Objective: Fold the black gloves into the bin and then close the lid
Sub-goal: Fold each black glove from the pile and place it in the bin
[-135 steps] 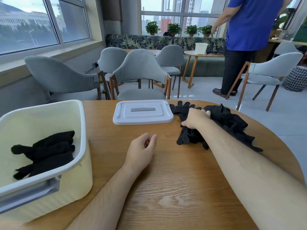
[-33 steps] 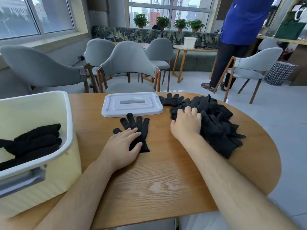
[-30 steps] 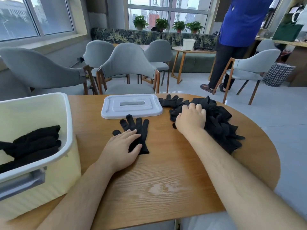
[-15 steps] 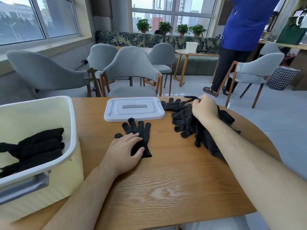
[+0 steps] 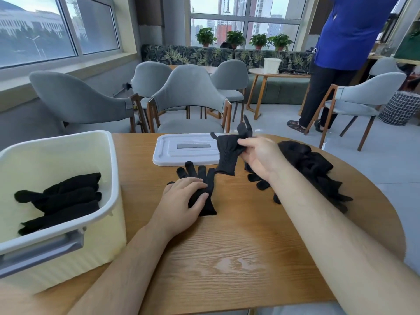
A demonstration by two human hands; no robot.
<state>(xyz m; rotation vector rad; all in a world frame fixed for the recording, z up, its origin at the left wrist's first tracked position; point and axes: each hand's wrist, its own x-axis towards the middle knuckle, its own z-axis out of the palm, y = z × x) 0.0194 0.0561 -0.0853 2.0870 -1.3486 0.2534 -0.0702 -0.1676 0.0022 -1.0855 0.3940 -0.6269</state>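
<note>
- While the left hand (image 5: pixel 181 198) lies with fairly straight fingers pressing a flat glove (image 5: pixel 208 206) onto the table (image 5: pixel 227 258), the right hand (image 5: pixel 261 158) pinches a lifted glove (image 5: pixel 228 153) near its finger end, cuff hanging just above the table
- Step in hand, as I judge it: pairing, with the lifted glove being brought over the flat glove before folding
- Pile of loose gloves (image 5: pixel 309 164) sits on the table to the right, partly behind the right wrist; plenty left, so the task looks far from done
- Bin (image 5: pixel 68 142) stands open at the left of the table with a few folded gloves (image 5: pixel 61 198) inside; lid (image 5: pixel 181 153) lies flat on the table beyond the flat glove, apart from the bin
- Next move likely calls for laying the lifted glove onto the flat glove with fingers lined up, left hand sliding clear so it is not trapped, then fold and carry left into the bin
- Lid goes on only once the pile is gone
</note>
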